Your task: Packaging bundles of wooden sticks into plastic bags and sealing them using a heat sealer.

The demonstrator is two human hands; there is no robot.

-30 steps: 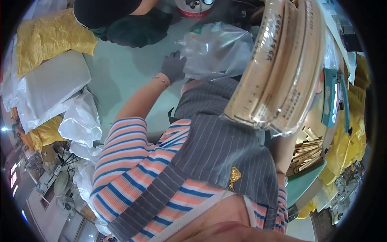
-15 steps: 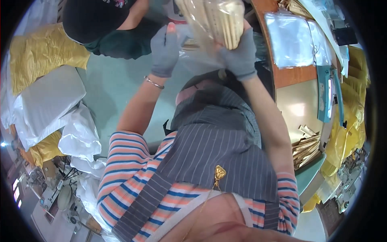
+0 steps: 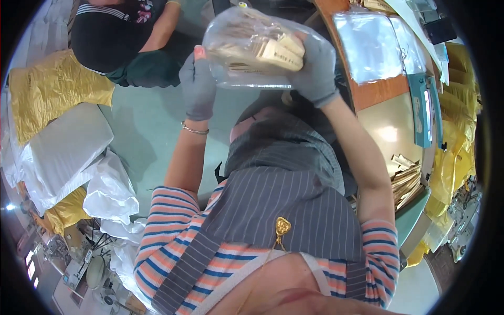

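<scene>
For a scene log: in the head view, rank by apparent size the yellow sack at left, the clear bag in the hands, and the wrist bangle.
1. yellow sack
2. clear bag, a close second; being nearer the camera makes this order unsure
3. wrist bangle, clearly smallest

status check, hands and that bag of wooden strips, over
Left hand and right hand, both gloved, grip the clear bag of wooden strips from either side, raised. Another person sits close beyond it.
</scene>
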